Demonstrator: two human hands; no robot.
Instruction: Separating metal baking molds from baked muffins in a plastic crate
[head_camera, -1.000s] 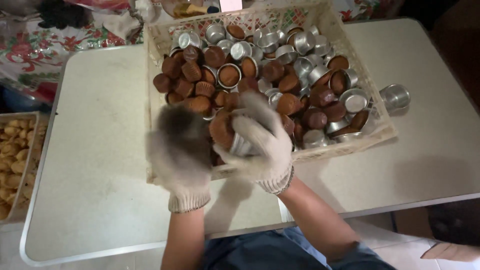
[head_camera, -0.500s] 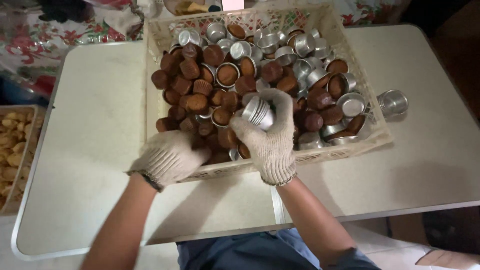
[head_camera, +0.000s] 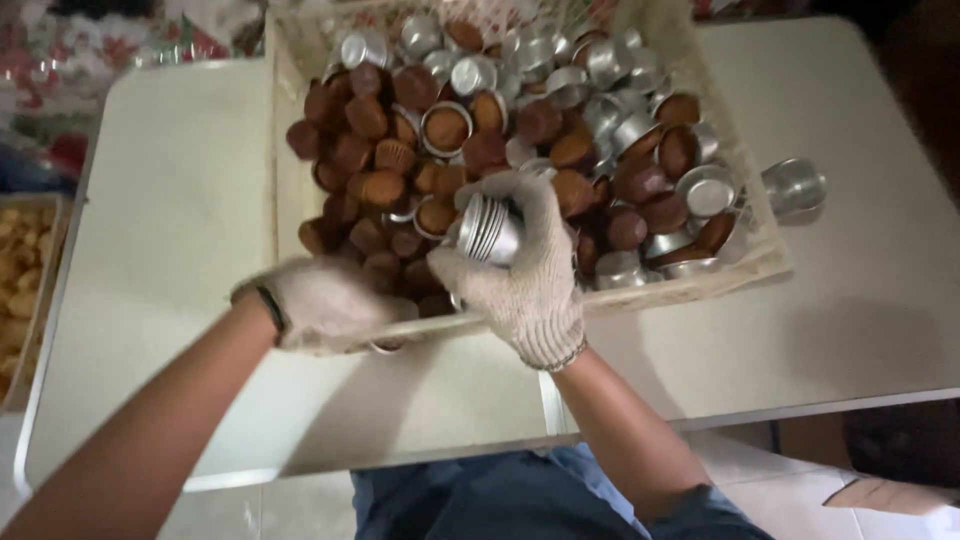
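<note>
A cream plastic basket (head_camera: 280, 190) on a white table holds several brown cupcakes (head_camera: 365, 115) and small metal baking cups (head_camera: 472, 73). My right hand (head_camera: 520, 270), in a knitted glove, is shut on a stack of nested metal cups (head_camera: 485, 230) above the basket's near side. My gloved left hand (head_camera: 320, 300) rests at the basket's near left rim among the cakes; whether it holds anything is hidden.
One metal cup (head_camera: 795, 185) lies on the white table (head_camera: 160, 220) just right of the basket. A tray of pale golden pieces (head_camera: 20, 280) sits at the far left. Patterned cloth shows at the top left.
My left hand moved away from my right hand, down to the basket's near left rim. My right hand kept the stack of metal cups, now turned sideways.
</note>
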